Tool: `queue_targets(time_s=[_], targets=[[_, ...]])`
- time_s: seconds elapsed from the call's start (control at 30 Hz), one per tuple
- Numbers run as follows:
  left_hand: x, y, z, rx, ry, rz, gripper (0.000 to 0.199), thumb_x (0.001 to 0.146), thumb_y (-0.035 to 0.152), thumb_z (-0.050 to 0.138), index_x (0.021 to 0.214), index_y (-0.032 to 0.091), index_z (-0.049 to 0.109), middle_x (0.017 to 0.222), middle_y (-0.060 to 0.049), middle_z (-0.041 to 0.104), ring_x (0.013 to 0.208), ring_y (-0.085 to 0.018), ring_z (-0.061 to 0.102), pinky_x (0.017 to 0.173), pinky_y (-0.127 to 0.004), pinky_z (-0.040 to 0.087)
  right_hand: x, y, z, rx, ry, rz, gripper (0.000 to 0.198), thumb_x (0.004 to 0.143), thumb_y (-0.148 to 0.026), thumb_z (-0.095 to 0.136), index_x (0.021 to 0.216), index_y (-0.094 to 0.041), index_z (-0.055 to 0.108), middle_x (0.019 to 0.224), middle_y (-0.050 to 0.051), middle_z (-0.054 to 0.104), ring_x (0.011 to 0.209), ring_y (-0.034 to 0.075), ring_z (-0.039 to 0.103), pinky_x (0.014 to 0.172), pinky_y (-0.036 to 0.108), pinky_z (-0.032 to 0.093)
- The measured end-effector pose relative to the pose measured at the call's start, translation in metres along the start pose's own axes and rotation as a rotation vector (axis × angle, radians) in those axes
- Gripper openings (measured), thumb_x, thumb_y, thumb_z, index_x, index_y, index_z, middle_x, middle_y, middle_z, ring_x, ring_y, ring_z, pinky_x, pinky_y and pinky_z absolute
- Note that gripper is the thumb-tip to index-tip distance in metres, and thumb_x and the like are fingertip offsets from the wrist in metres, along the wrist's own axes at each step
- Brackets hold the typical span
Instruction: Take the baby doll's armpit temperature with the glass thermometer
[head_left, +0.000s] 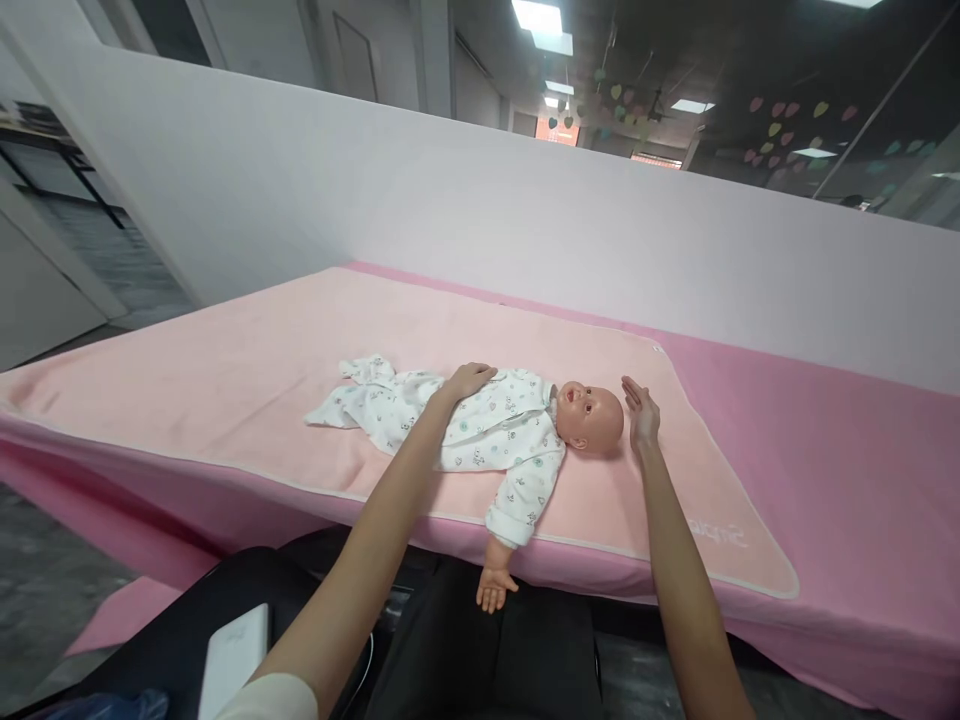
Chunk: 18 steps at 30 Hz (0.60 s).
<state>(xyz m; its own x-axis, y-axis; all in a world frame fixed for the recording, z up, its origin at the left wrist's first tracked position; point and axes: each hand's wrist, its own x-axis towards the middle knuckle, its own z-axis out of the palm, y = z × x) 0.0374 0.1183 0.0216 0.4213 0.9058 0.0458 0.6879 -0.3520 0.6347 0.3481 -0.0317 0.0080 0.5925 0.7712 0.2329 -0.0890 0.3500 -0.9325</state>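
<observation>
A baby doll [596, 418] in a white patterned sleepsuit [517, 425] lies on its back across a peach blanket [255, 370]. Its head points right, and its near arm hangs past the table's front edge. Flat on the doll's middle rests my left hand [471, 379], fingers extended. My right hand [642, 412] is just right of the doll's head, upright on its edge with the fingers stretched out. Whether it touches the head I cannot tell. The doll's far arm is hidden.
Under the blanket, a pink cloth [840, 450] covers the table. A white wall [480, 210] with glass above it stands behind. Below the front edge, a white rectangular device [236, 655] with a cable lies beside my dark-clothed legs [487, 660].
</observation>
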Motion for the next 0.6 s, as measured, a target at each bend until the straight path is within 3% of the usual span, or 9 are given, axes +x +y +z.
queue_targets(time_s=[0.3, 0.37, 0.5, 0.6], targets=[[-0.006, 0.008, -0.007, 0.041, -0.027, 0.020, 0.052, 0.079, 0.053, 0.033, 0.103, 0.018, 0.063, 0.114, -0.005, 0.061, 0.104, -0.023, 0.055, 0.089, -0.027, 0.041, -0.001, -0.001, 0.001, 0.047, 0.014, -0.098, 0.042, 0.079, -0.047, 0.046, 0.101, -0.016, 0.064, 0.119, 0.007, 0.058, 0.116, 0.018, 0.049, 0.106, 0.038, 0.028], [-0.006, 0.008, -0.007, 0.051, -0.027, 0.022, 0.051, 0.079, 0.053, 0.032, 0.102, 0.019, 0.063, 0.113, -0.005, 0.062, 0.102, -0.023, 0.055, 0.088, -0.027, 0.042, -0.003, -0.001, 0.004, 0.038, -0.005, -0.054, 0.042, 0.077, -0.048, 0.049, 0.098, -0.016, 0.066, 0.115, 0.007, 0.061, 0.115, 0.020, 0.050, 0.105, 0.038, 0.030], [-0.006, 0.007, -0.005, 0.072, -0.020, 0.035, 0.049, 0.080, 0.050, 0.031, 0.099, 0.018, 0.064, 0.110, -0.004, 0.063, 0.100, -0.023, 0.056, 0.086, -0.028, 0.042, -0.010, 0.000, 0.013, -0.050, -0.190, 0.107, 0.041, 0.071, -0.050, 0.057, 0.088, -0.015, 0.069, 0.103, 0.007, 0.067, 0.104, 0.025, 0.057, 0.096, 0.040, 0.039], [-0.005, 0.006, -0.003, 0.067, -0.024, 0.037, 0.049, 0.080, 0.050, 0.031, 0.097, 0.018, 0.064, 0.107, -0.004, 0.064, 0.098, -0.023, 0.056, 0.085, -0.027, 0.042, -0.015, -0.004, 0.019, -0.076, -0.195, 0.123, 0.041, 0.069, -0.052, 0.057, 0.085, -0.016, 0.070, 0.098, 0.007, 0.068, 0.098, 0.025, 0.060, 0.092, 0.039, 0.042]])
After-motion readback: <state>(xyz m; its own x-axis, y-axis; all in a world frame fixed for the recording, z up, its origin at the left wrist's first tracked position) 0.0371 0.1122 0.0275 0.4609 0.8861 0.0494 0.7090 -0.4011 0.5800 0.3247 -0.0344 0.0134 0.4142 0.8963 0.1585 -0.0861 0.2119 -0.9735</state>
